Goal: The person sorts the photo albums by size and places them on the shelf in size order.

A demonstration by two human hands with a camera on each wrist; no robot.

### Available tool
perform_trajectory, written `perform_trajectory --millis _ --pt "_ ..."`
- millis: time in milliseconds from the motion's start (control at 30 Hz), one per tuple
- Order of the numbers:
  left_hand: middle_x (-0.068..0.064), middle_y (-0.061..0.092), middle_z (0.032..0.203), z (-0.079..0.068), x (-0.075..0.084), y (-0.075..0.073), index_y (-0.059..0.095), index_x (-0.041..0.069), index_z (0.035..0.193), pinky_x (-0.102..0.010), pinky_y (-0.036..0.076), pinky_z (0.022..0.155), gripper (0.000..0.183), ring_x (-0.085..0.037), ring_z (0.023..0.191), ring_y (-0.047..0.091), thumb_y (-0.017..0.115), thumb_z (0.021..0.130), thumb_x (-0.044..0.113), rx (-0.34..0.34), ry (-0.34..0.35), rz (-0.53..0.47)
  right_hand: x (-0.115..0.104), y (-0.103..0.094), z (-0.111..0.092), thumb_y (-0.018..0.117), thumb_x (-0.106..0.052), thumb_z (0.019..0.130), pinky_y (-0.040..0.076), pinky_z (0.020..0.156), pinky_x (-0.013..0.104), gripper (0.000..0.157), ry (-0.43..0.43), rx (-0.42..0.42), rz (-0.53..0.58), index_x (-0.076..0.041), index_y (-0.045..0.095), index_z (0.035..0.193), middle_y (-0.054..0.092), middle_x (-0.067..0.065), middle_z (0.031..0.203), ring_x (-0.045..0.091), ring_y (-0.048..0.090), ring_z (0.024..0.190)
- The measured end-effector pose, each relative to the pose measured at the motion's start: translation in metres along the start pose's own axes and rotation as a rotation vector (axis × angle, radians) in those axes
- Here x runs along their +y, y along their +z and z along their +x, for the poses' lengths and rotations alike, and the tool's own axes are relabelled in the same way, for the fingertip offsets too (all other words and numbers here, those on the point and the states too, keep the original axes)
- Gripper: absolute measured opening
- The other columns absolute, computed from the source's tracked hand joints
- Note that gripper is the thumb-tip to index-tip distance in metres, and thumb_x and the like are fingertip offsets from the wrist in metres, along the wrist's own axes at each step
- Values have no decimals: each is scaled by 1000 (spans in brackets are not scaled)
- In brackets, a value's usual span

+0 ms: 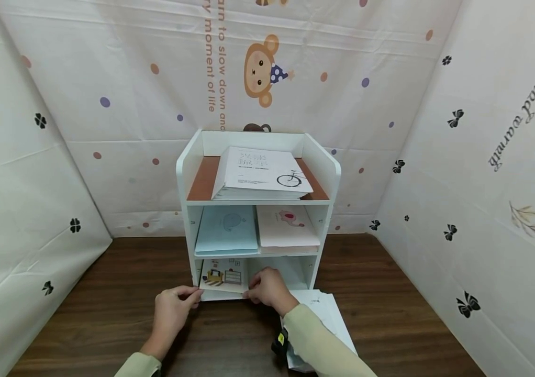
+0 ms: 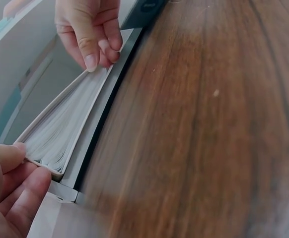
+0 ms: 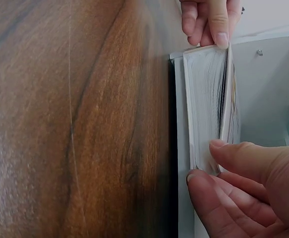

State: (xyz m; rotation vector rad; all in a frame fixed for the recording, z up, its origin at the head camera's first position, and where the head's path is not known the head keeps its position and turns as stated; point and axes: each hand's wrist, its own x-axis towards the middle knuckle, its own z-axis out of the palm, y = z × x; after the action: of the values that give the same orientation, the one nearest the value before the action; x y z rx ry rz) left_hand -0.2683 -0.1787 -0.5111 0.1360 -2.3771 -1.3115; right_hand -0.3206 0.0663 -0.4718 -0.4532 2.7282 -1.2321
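Note:
A thick notebook (image 1: 222,276) with a yellow vehicle drawn on its pale cover lies flat in the left part of the white rack's (image 1: 315,267) bottom shelf. Its near page edges (image 2: 60,131) face outward, a little fanned. My left hand (image 1: 171,313) pinches the near left corner between thumb and fingers. At the near right corner, my right hand (image 1: 271,289) grips the notebook, thumb on top and fingers below, as the right wrist view shows. The far end of the notebook is hidden inside the shelf.
White notebooks (image 1: 263,175) are stacked on the top shelf. Light blue notebooks (image 1: 227,230) and pink notebooks (image 1: 288,228) lie side by side on the middle one. White booklets (image 1: 331,314) lie on the wooden table (image 1: 390,303), partly under my right forearm. Printed cloth (image 1: 126,68) hangs behind.

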Motion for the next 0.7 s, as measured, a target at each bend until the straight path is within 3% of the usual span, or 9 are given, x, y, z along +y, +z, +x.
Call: perform_trajectory --millis 267,500,700 --pt "-2 72 71 0 2 2 76 14 76 -19 51 48 13 -7 56 66 77 78 27 18 -29 -10 2 0 4 81 -18 73 48 47 25 15 -13 35 -28 -9 70 74 62 -2 55 9 59 51" --pt "-2 71 69 0 4 7 76 14 74 -16 51 48 13 -7 53 65 77 78 26 60 -3 9 4 1 7 80 -19 74 48 47 25 15 -10 41 -29 -9 69 76 62 -3 56 9 59 52" --pt "-5 72 73 -1 4 12 76 12 76 -16 51 48 11 -8 55 65 76 80 22 46 -20 2 5 2 8 79 -17 75 48 46 24 12 -8 37 -15 -10 70 78 63 -2 57 9 60 51"
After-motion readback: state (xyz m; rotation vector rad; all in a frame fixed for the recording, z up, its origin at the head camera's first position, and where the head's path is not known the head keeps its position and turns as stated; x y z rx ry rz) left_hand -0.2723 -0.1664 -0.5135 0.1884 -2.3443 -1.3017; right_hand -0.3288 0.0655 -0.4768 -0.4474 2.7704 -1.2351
